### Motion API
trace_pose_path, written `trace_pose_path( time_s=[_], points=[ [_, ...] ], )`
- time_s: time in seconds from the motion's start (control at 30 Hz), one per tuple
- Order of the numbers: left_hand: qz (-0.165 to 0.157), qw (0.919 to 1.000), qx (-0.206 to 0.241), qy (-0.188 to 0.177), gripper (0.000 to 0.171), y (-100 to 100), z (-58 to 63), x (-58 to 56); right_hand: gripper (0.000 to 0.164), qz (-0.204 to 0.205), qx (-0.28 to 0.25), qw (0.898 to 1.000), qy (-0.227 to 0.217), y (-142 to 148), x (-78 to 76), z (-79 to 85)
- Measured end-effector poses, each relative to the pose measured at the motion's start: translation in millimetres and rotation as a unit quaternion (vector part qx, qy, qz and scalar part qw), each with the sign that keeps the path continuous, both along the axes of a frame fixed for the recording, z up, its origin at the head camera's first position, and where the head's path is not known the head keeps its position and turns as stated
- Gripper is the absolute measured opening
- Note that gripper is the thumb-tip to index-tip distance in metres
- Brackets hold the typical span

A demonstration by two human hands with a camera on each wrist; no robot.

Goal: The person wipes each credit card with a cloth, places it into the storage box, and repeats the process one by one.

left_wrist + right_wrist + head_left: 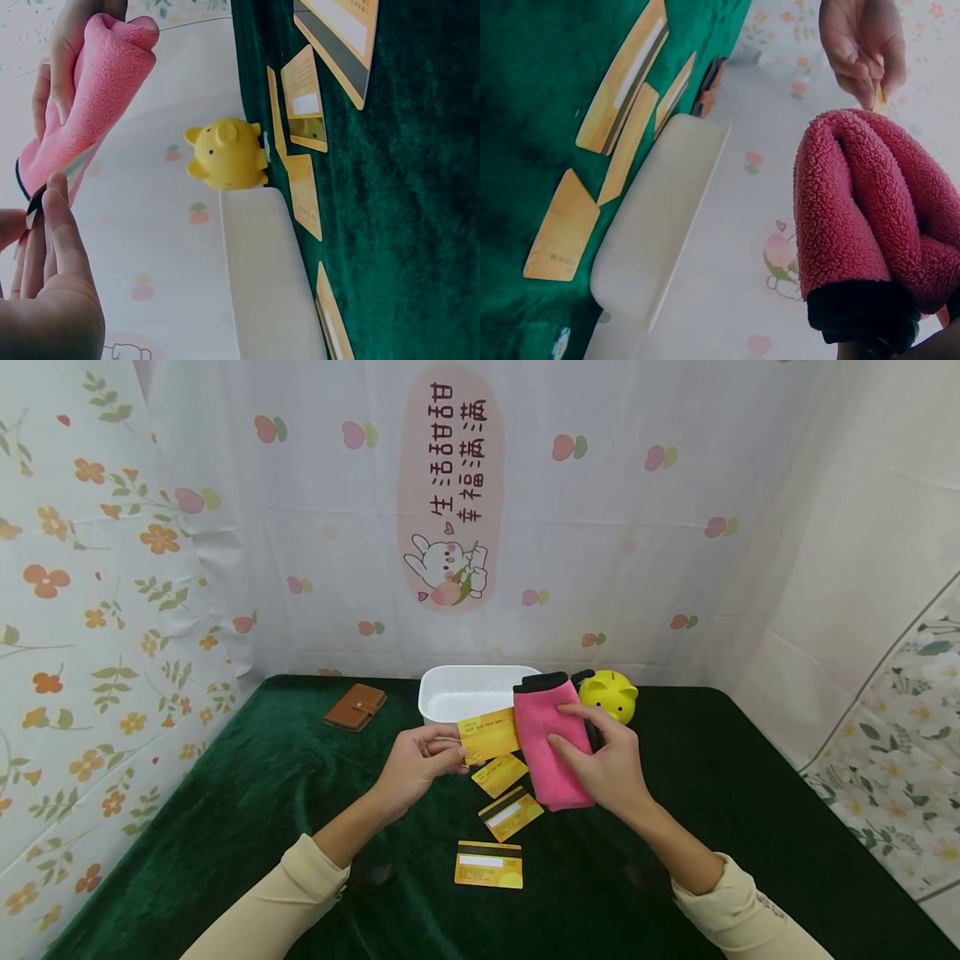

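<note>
While the left hand [412,768] pinches a gold bank card [489,737] at one end between thumb and fingers, the right hand [615,768] grips a folded pink fleece cloth [551,747] with black edging, its thumb and a finger lying across the near face. The card is held up above the table, printed side showing, and its far end meets the left edge of the cloth; whether it is tucked into a fold, I cannot tell. Both wrist views show the cloth raised clear of the tabletop.

Below the held card, more gold cards lie on a dark green velvet tablecloth [262,810]. In the head view, the upper card [501,774] shows its plain gold side, the middle card [512,814] lies at a slant just beside it with a black stripe and white strip, and the lowest card [488,864] has the same striped side up.

Behind the hands stands a white plastic tray [435,695], with a yellow piggy bank [611,693] near its right end. A brown snap-strap wallet [356,707] lies to the tray's left, apart from it. Beyond hangs a white curtain [330,468] printed with fruit, Chinese lettering and a rabbit.
</note>
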State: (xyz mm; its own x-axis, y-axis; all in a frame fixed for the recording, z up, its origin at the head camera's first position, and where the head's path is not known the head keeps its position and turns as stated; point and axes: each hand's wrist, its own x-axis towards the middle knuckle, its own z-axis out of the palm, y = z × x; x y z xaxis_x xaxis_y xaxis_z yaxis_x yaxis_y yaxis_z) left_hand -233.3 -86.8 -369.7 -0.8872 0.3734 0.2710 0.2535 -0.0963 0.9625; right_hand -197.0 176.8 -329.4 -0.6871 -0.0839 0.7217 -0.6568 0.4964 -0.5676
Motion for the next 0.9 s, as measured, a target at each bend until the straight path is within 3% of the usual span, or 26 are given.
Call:
trace_pose_path(
  time_s=[0.23, 0.57, 0.9],
  points=[
    [0.015, 0.998, 0.018, -0.059, 0.033, 0.9, -4.7, -6.6, 0.04, -0.007, -0.017, 0.999, -0.03, 21.9, -19.9, -23.3],
    [0.043, 0.9946, 0.038, -0.087, 0.031, 0.4, -4.7, -18.6, 0.038, -0.016, -0.011, 0.998, -0.052, 13.5, 4.1, 0.7],
    [0.08, 0.9853, 0.081, -0.127, 0.03, -0.9, -11.7, -39.9, 0.038, -0.008, -0.019, 0.998, -0.057, 14.3, 6.5, 1.0]
  ],
)
